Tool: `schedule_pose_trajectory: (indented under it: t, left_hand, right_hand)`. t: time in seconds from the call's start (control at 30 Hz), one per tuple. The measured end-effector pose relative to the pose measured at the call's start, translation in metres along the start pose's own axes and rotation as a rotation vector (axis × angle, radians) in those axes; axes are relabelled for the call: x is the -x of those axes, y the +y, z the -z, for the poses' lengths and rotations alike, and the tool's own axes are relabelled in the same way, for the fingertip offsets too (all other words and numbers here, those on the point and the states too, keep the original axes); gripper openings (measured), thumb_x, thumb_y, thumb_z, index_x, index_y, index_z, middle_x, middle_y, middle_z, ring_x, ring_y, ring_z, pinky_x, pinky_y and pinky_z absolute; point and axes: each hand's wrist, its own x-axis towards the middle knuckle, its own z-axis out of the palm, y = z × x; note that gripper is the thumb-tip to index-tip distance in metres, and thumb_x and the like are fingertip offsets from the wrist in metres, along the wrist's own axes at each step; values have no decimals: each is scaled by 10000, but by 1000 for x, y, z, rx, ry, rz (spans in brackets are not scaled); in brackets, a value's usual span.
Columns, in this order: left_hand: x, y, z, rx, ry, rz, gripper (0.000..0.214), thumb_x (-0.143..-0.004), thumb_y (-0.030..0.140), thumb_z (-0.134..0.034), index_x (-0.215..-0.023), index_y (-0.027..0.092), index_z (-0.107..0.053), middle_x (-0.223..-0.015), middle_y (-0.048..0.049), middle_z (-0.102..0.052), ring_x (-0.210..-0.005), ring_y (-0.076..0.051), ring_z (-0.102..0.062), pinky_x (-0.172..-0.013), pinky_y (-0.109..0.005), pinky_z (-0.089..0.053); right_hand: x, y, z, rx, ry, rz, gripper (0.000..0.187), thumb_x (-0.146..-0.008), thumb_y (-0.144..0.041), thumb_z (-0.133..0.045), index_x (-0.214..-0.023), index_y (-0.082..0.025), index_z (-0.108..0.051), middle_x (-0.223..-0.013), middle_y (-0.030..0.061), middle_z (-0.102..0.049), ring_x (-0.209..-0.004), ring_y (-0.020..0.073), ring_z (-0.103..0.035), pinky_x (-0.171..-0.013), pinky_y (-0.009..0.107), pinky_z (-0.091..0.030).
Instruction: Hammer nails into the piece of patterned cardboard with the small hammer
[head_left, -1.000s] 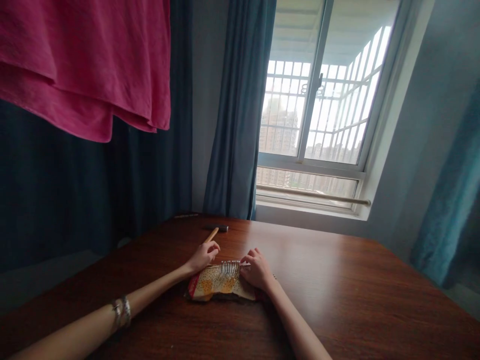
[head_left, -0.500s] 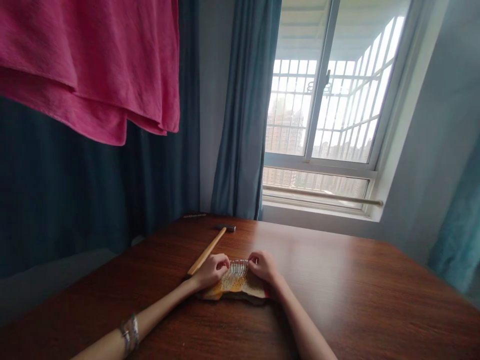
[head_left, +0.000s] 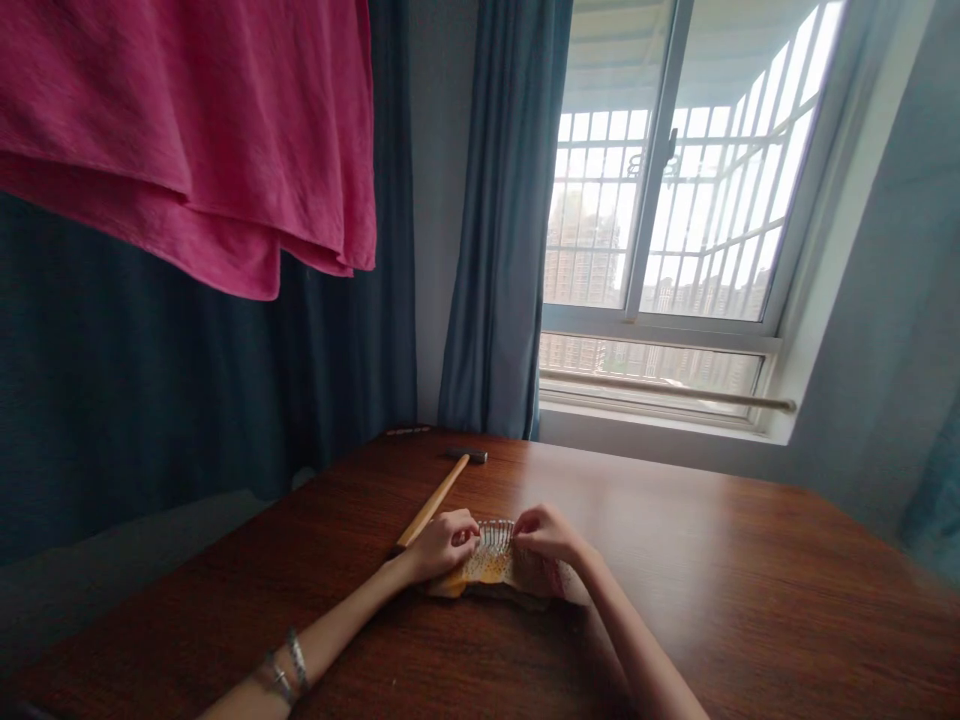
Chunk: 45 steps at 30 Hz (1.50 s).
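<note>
A beige and orange-yellow speckled piece (head_left: 491,574) with an uneven front edge lies on the table. Thin metal pins, like nails (head_left: 496,530), stand in a row along its far side. At the left end of that row, my left hand (head_left: 448,542) is closed, thumb and fingers curled together. My right hand (head_left: 549,532) pinches at the row's right end. What either set of fingertips holds is too small to make out. A hammer (head_left: 435,502) with a wooden handle rests just beyond my left hand, its dark head pointing away.
Under everything is a brown wooden table (head_left: 690,580). Blue curtains (head_left: 499,300) and a barred window (head_left: 675,230) stand behind it. A pink cloth (head_left: 225,150) hangs at upper left. Something small and pale (head_left: 409,431) lies at the table's far left edge.
The whole view has shifted, so table, hammer and hands appear slightly farther right. Both hands stay at the two ends of the pin row, the right wrist a little more bent.
</note>
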Motion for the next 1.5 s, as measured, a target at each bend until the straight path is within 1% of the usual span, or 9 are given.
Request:
schedule_pose_trajectory:
  t: [0.1, 0.33, 0.6, 0.87, 1.1, 1.17, 1.23, 1.37, 1.5]
  left_hand:
    - [0, -2, -1, -2, 3, 6, 203, -774, 293, -492, -797, 168, -650, -734, -19, -572, -673, -120, -501, -641, -225, -372]
    - [0, -2, -1, 14, 29, 2, 217, -792, 313, -498, -797, 162, -653, -735, -14, -581, -674, -112, -504, -633, -217, -356]
    - [-1, -5, -1, 3, 41, -9, 232, -802, 320, -489, -770, 161, -655, -718, -13, -576, -655, -107, -490, -636, -219, -353]
    - [-2, -7, -4, 4, 46, -8, 245, -798, 331, -496, -749, 160, -665, -695, -14, -567, -649, -107, -487, -617, -213, -346]
    - [-1, -6, -3, -32, 57, -46, 244, -806, 310, -484, -708, 166, -655, -670, -7, -558, -631, -100, -484, -601, -206, -333]
    - [-1, -5, -3, -53, 60, -55, 251, -805, 304, -477, -686, 163, -648, -665, -10, -561, -632, -104, -487, -608, -208, -335]
    - [-1, -4, -3, -66, 57, -61, 266, -806, 299, -465, -663, 158, -639, -647, -13, -564, -622, -107, -489, -615, -213, -337]
    - [0, 0, -3, -2, 89, 7, 293, -814, 322, -431, -704, 150, -641, -652, -19, -597, -608, -116, -499, -606, -220, -344]
    - [-3, 1, -3, 116, 144, 115, 304, -825, 345, -391, -704, 150, -591, -621, -6, -582, -589, -119, -510, -572, -216, -351]
  right_hand:
    - [-1, 5, 1, -86, -55, 6, 189, -650, -238, -581, -762, -154, -708, -640, -2, -641, -563, 101, -505, -515, 195, -361]
    - [-3, 5, -3, -97, -52, -6, 193, -624, -285, -645, -755, -157, -707, -588, -13, -607, -518, 84, -457, -464, 187, -313]
    - [0, 1, -8, 3, 27, -10, 174, -657, -299, -618, -742, -180, -712, -628, -4, -640, -559, 107, -515, -527, 197, -370]
    - [3, -5, -10, 4, 74, -56, 152, -641, -274, -615, -715, -187, -714, -667, 21, -668, -591, 125, -550, -557, 206, -396]
    - [-2, 8, -15, -184, 116, -51, 130, -628, -202, -574, -668, -143, -682, -592, -1, -627, -536, 101, -506, -495, 188, -357]
    - [-3, 9, -15, -257, 161, -54, 111, -632, -193, -560, -647, -134, -653, -575, -7, -607, -528, 96, -495, -486, 184, -351]
    - [-4, 10, -15, -269, 263, -77, 93, -638, -190, -543, -629, -137, -620, -557, -13, -584, -524, 97, -489, -482, 186, -346]
    - [-8, 11, -18, -115, 510, -116, 94, -666, -185, -495, -615, -160, -571, -560, -12, -566, -536, 105, -489, -521, 203, -347]
    - [-12, 16, -25, 59, 588, -166, 88, -678, -174, -479, -606, -177, -529, -561, -4, -561, -532, 112, -485, -534, 214, -329]
